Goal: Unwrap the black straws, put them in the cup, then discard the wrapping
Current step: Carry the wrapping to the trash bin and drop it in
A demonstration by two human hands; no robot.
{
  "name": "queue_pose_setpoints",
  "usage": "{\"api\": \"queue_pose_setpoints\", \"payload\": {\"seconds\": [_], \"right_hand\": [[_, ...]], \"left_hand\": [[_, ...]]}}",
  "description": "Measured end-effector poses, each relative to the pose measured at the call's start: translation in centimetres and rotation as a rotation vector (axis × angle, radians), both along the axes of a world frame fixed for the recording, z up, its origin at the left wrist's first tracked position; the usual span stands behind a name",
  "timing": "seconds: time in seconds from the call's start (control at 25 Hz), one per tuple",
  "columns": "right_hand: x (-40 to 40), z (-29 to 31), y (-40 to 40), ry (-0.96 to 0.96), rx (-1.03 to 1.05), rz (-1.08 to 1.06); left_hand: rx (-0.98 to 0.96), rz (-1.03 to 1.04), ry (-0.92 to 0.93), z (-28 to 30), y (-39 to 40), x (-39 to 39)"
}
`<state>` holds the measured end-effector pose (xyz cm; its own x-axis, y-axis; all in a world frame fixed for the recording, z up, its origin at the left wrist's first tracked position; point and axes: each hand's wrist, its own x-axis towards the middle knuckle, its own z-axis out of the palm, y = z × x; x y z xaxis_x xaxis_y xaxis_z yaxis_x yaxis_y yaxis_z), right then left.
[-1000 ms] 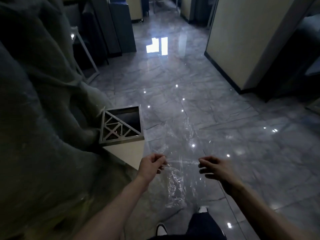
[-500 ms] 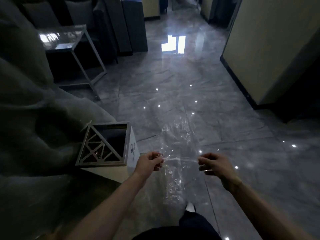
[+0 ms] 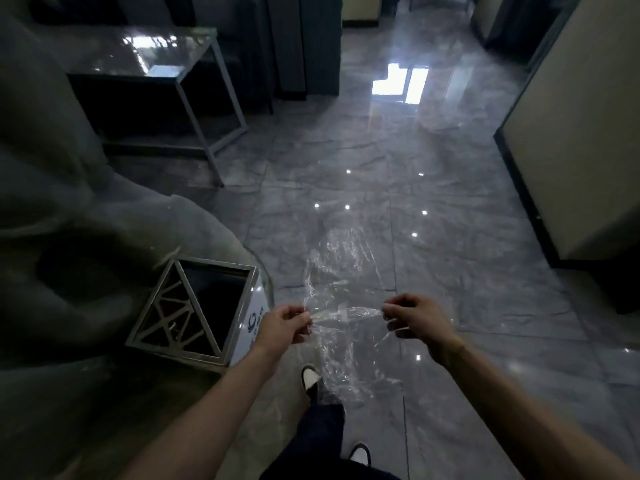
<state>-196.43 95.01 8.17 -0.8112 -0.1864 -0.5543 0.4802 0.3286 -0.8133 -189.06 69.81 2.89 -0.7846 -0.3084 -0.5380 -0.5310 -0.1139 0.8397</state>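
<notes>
A sheet of clear plastic wrapping [image 3: 341,271] is stretched between my two hands above the grey floor, part lying flat ahead and part hanging down. My left hand [image 3: 284,323] pinches its left edge. My right hand [image 3: 414,318] pinches its right edge. A square bin [image 3: 197,306] with a metal lattice rim and a dark opening stands just left of my left hand. No straws or cup are in view.
A grey draped cover [image 3: 69,220] fills the left side, right behind the bin. A glass-topped side table [image 3: 149,64] with a metal frame stands at the back left. A cream wall [image 3: 581,133] runs along the right. Polished grey tile floor [image 3: 381,150] lies ahead; my shoes [image 3: 310,377] are below.
I have walked forward, so the bin has come closer and now sits beside my left hand. Both hands still hold the wrapping stretched between them. The side table has come into view.
</notes>
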Motion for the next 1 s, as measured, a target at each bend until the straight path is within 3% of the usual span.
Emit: {"api": "queue_pose_setpoints", "payload": {"seconds": [0.36, 0.56, 0.84, 1.0], "right_hand": [[-13.9, -2.5, -14.3, -0.063, 0.046, 0.309], [-16.9, -4.0, -22.3, -0.082, 0.066, 0.59], [-19.7, -5.8, -31.8, -0.122, 0.147, 1.041], [-21.4, -6.8, -34.5, -0.171, 0.199, 1.176]], "left_hand": [[-0.001, 0.311, -0.019, -1.7, -9.5, -6.1], [0.014, 0.59, -0.094, -2.7, -13.3, -3.8], [0.172, 1.013, -0.247, -4.2, -11.9, -1.3], [0.295, 1.227, -0.269, -4.8, -9.2, -2.6]]}}
